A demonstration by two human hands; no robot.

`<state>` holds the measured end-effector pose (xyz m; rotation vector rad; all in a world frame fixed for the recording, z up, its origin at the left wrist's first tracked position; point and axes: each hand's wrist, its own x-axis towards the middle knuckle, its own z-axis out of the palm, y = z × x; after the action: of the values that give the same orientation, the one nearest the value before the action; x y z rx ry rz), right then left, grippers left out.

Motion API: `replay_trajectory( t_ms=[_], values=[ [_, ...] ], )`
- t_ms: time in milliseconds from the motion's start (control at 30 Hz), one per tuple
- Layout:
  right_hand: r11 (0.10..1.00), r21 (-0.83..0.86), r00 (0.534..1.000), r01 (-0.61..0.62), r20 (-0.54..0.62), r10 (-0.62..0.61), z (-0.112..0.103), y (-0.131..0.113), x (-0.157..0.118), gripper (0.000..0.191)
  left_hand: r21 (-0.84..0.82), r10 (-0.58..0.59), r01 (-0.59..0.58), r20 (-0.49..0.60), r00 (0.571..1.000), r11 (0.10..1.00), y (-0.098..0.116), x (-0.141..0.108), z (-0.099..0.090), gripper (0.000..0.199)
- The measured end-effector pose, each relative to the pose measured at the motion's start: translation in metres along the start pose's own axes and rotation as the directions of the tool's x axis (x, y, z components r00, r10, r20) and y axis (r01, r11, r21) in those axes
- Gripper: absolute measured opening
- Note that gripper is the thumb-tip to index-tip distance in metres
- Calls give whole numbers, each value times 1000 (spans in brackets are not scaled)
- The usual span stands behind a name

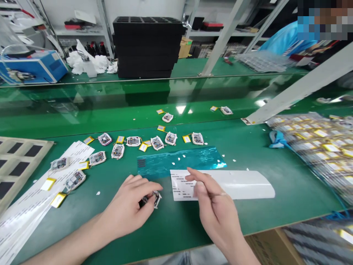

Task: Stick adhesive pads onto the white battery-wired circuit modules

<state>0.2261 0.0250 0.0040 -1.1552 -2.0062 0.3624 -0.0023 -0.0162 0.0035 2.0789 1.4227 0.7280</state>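
Observation:
My left hand [135, 202] pinches a small white-framed circuit module [157, 200] just above the green table [116, 235]. To its right, my right hand [213, 206] is over a white sheet with small printed labels [253, 184]; its index finger and thumb are apart, and nothing shows between them. Behind the sheet lies a transparent blue film strip [165, 162] with dark marks at its left end. Several circuit modules [117, 151] with yellow-edged batteries [186, 139] lie beyond my hands.
Label strips [33, 206] and a tray with dark squares [16, 162] are at left. Stacked battery trays [317, 147] and a white slanted post [298, 88] stand right. Black trays [147, 48] and a blue machine [35, 66] are behind; a person's blue sleeve [286, 38] shows upper right.

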Motion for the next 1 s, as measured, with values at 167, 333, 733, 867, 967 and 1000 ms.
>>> replay_trajectory(
  t_ms=[167,333,733,867,967,1000],
  values=[
    [975,188,992,-119,74,106,-9,-8,-4,55,17,26,-27,23,999,999,-3,-1,-1,21],
    [898,417,985,-143,144,90,-7,-15,-18,32,25,19,-20,46,999,999,-1,0,1,19],
    [941,335,974,-50,224,-28,-17,-31,-32,33,27,-1,-1,74,997,1000,5,3,3,12],
    [962,271,971,30,220,-93,-19,-31,-33,35,5,3,-3,61,998,1000,5,2,5,13],
    [969,239,970,58,218,-112,-19,-30,-35,36,-19,15,-15,32,999,1000,6,1,7,15],
    [971,234,970,53,218,-106,-19,-30,-36,36,-23,18,-17,16,1000,1000,6,0,8,16]
  ],
)
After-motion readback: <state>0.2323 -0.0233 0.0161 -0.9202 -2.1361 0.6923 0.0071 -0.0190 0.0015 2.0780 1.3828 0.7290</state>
